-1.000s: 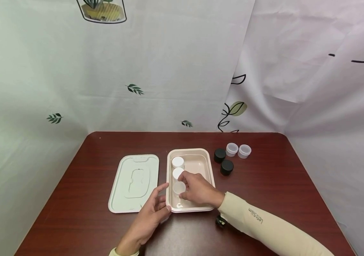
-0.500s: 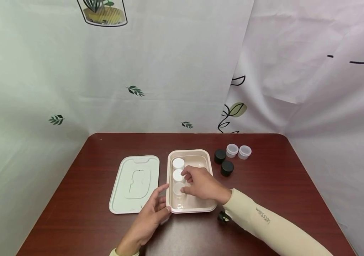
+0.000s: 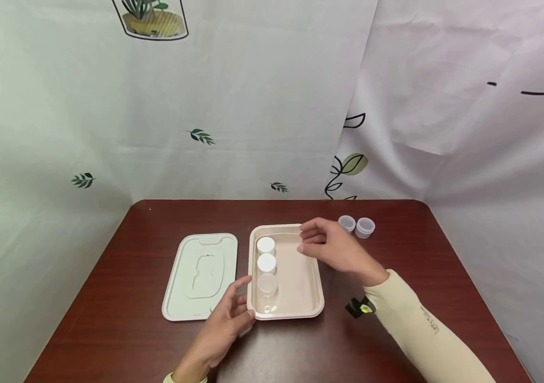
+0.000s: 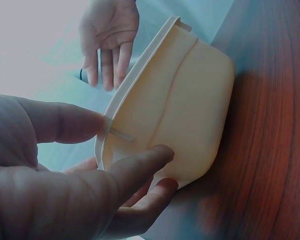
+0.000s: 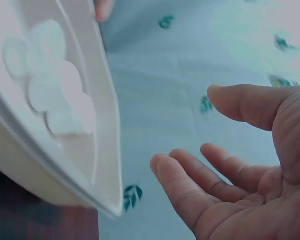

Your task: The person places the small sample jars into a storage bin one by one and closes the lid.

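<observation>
A beige plastic container [image 3: 295, 298] sits mid-table. Along its left side stand three small round jars in a row: two white-topped jars [image 3: 266, 263] and one translucent jar [image 3: 267, 285] nearest me. My left hand [image 3: 226, 319] holds the container's near-left corner, with fingertips [image 4: 97, 126] at the rim and others against the outer wall. Over the container's far-right rim hovers my right hand [image 3: 331, 247], fingers spread and slightly bent. Nothing lies between its thumb and fingers [image 5: 182, 192] in the right wrist view. It hides the black round pieces seen earlier.
A flat white lid [image 3: 200, 276] lies left of the container. Two translucent cups [image 3: 365, 227] stand beyond my right hand at the back right. A pale patterned cloth [image 3: 252, 106] hangs behind the dark red wooden table [image 3: 123, 298].
My right hand has let go of the translucent jar inside the container and moved right and away from me, over the far-right rim. My left hand stays at the container's corner.
</observation>
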A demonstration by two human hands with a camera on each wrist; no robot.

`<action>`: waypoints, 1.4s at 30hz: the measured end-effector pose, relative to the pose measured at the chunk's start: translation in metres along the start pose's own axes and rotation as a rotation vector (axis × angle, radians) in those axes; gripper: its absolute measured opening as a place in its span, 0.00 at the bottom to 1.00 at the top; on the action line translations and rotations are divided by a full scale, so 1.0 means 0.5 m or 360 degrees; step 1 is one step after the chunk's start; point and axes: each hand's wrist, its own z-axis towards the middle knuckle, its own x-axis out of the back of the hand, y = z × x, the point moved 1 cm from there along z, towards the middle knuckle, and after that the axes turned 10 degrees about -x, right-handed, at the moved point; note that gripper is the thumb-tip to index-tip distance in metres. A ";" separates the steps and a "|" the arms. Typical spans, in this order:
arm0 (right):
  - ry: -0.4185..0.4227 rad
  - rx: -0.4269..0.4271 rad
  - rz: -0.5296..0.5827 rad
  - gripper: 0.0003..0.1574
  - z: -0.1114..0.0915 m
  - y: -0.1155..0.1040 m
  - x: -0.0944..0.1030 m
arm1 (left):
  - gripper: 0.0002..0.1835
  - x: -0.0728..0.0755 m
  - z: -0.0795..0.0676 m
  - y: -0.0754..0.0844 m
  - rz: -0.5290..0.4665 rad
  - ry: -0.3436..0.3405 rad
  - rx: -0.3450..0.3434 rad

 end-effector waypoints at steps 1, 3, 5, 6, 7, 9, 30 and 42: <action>0.0000 -0.0005 0.0050 0.27 -0.001 0.005 0.012 | 0.41 0.000 0.000 0.000 -0.0001 -0.0001 0.0001; 0.0015 -0.0029 0.0137 0.28 -0.002 0.015 0.034 | 0.41 0.000 0.000 0.000 -0.0002 -0.0007 0.0003; 0.0049 -0.0054 0.0190 0.29 -0.001 0.028 0.055 | 0.41 0.000 0.000 0.000 0.0000 -0.0009 0.0004; 0.0067 -0.0065 0.0210 0.30 -0.001 0.034 0.065 | 0.41 0.000 0.000 0.000 0.0002 -0.0010 0.0005; 0.0088 -0.0086 0.0229 0.30 -0.001 0.040 0.075 | 0.41 0.000 0.000 0.000 0.0004 -0.0009 0.0005; 0.0138 -0.0118 0.0237 0.31 0.002 0.054 0.097 | 0.41 0.001 0.000 0.000 0.0008 -0.0004 0.0005; 0.0426 -0.0443 0.0121 0.42 0.065 0.221 0.253 | 0.42 0.001 -0.002 0.004 0.0011 0.0016 0.0014; 0.0392 -0.0510 0.0184 0.42 0.079 0.312 0.223 | 0.42 -0.001 -0.001 0.003 -0.0014 0.0008 0.0015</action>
